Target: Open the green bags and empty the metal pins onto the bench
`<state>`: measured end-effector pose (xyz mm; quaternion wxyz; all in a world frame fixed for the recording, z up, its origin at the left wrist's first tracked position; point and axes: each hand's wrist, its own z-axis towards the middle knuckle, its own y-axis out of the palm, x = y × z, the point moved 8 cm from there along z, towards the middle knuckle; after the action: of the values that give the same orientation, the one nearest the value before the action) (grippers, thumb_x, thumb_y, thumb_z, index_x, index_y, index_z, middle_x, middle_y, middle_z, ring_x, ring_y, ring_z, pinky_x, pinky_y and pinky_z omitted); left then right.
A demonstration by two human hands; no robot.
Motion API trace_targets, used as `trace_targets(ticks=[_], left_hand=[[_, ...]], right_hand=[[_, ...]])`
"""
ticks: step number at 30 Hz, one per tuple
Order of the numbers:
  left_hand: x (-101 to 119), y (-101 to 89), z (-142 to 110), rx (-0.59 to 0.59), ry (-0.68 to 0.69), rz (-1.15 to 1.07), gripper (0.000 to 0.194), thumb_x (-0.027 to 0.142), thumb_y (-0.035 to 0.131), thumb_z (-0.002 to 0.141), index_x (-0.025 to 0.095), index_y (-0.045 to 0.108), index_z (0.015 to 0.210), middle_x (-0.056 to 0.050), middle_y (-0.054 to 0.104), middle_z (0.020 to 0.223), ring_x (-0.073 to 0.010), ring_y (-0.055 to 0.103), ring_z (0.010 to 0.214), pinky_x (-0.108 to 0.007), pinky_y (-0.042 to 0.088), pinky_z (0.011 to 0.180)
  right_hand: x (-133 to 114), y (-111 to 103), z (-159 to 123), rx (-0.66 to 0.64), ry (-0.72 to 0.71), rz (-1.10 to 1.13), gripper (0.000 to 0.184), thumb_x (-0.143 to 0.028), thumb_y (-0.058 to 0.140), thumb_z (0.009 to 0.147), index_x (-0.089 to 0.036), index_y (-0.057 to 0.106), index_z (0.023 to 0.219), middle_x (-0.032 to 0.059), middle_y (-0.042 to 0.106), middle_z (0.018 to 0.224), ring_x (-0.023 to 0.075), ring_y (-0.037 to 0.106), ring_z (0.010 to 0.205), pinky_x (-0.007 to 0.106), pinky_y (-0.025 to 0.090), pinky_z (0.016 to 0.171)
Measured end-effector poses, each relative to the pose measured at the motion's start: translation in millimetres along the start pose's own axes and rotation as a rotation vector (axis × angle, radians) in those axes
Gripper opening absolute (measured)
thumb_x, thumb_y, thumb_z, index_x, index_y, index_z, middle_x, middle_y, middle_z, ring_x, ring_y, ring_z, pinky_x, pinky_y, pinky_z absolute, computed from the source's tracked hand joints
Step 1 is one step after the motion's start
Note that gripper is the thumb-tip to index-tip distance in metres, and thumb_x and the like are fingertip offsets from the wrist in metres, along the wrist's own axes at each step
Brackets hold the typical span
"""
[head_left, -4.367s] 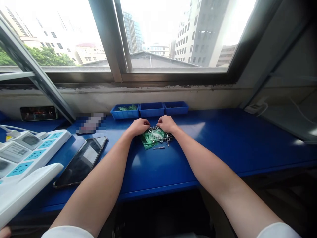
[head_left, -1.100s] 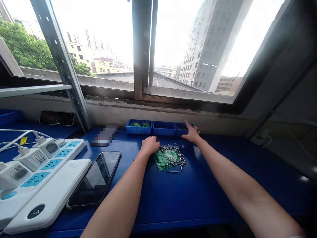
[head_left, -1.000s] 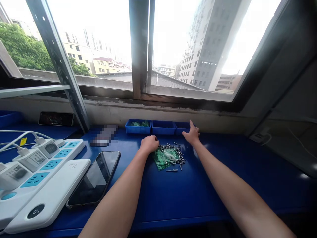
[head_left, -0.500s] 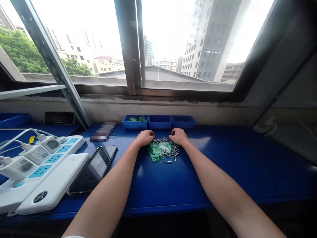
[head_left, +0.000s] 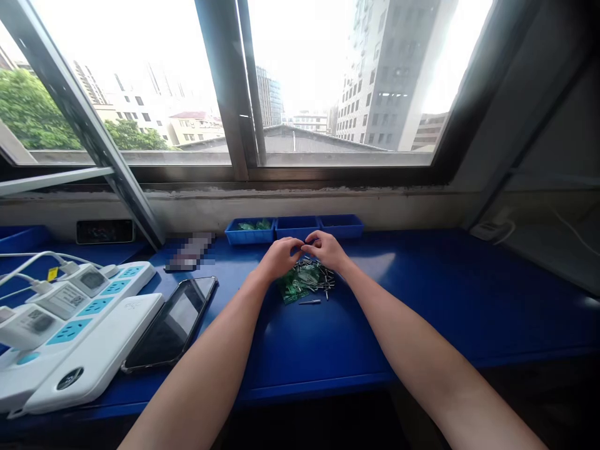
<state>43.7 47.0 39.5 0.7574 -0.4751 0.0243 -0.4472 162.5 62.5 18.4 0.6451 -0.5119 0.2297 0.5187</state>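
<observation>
My left hand (head_left: 284,256) and my right hand (head_left: 325,249) meet over the far side of a small pile, fingertips pinched close together. Whatever they hold between them is too small and too hidden to make out. Beneath them lie green plastic bags (head_left: 293,289) mixed with many short silvery metal pins (head_left: 327,281), which look like rivets. One single metal pin (head_left: 310,302) lies apart, on the near side of the pile. Just behind my hands stand a left blue bin (head_left: 250,237) with green bags in it, a middle blue bin (head_left: 295,222) and a right blue bin (head_left: 342,226).
The blue table (head_left: 323,356) runs beneath a window. To the left are a black phone (head_left: 173,325), a white power bank (head_left: 100,350) and a power strip (head_left: 70,331) with chargers and cables. Another phone (head_left: 105,231) leans at the back, near a metal shelf post (head_left: 126,194).
My hands have come together from either side of the pile, and their fingertips now meet above its far edge. The view has shifted slightly.
</observation>
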Motion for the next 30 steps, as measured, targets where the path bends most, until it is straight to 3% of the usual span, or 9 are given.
trace_targets(ticks=[3,6,12,19,25,30], left_hand=[[8,2.5,1,-0.003,0.049,0.027,0.021,0.027,0.050,0.083,0.016,0.068,0.081,-0.005,0.066,0.079,-0.0157,0.058,0.075,-0.025,0.044,0.069],[2,4.1,2,-0.014,0.036,0.071,0.025,0.029,0.049,0.084,0.016,0.070,0.077,-0.005,0.066,0.075,-0.0153,0.057,0.071,-0.025,0.043,0.067],[-15,1.7,1,0.004,-0.064,0.107,0.026,0.030,0.047,0.084,0.018,0.071,0.087,-0.006,0.068,0.083,-0.0165,0.060,0.076,-0.024,0.045,0.070],[-12,-2.2,1,0.059,-0.056,0.049,0.024,0.027,0.049,0.083,0.017,0.070,0.092,-0.005,0.070,0.088,-0.0175,0.062,0.081,-0.025,0.047,0.076],[-19,-4.5,2,0.073,-0.091,0.050,0.022,0.023,0.050,0.082,0.017,0.070,0.087,-0.005,0.069,0.085,-0.0170,0.062,0.079,-0.025,0.048,0.074],[-22,-3.3,1,0.076,-0.113,0.050,0.022,0.025,0.050,0.083,0.017,0.070,0.088,-0.005,0.070,0.087,-0.0173,0.063,0.080,-0.026,0.048,0.076]], right_hand=[[4,4,1,0.015,0.063,0.133,0.045,-0.051,0.069,0.063,-0.019,0.050,0.090,-0.0037,0.058,0.052,0.0133,0.054,0.049,0.024,0.039,0.046],[6,0,1,0.063,0.065,0.129,0.039,-0.050,0.067,0.065,-0.019,0.052,0.083,-0.0028,0.058,0.051,0.0116,0.049,0.043,0.023,0.037,0.042],[0,-3,0,0.079,-0.033,0.099,0.020,-0.036,0.064,0.070,-0.017,0.062,0.076,0.0035,0.067,0.068,0.0158,0.062,0.064,0.026,0.048,0.060],[3,-4,0,0.120,-0.015,-0.021,0.017,-0.032,0.056,0.077,-0.017,0.065,0.077,0.0047,0.068,0.069,0.0155,0.062,0.063,0.028,0.048,0.061],[-8,-8,-2,0.138,-0.068,0.113,0.022,-0.031,0.067,0.066,-0.016,0.067,0.082,0.0042,0.068,0.074,0.0158,0.061,0.068,0.027,0.048,0.064],[-6,-8,-4,0.084,-0.008,0.156,0.023,-0.035,0.068,0.064,-0.015,0.070,0.074,0.0044,0.067,0.069,0.0165,0.060,0.065,0.028,0.046,0.062]])
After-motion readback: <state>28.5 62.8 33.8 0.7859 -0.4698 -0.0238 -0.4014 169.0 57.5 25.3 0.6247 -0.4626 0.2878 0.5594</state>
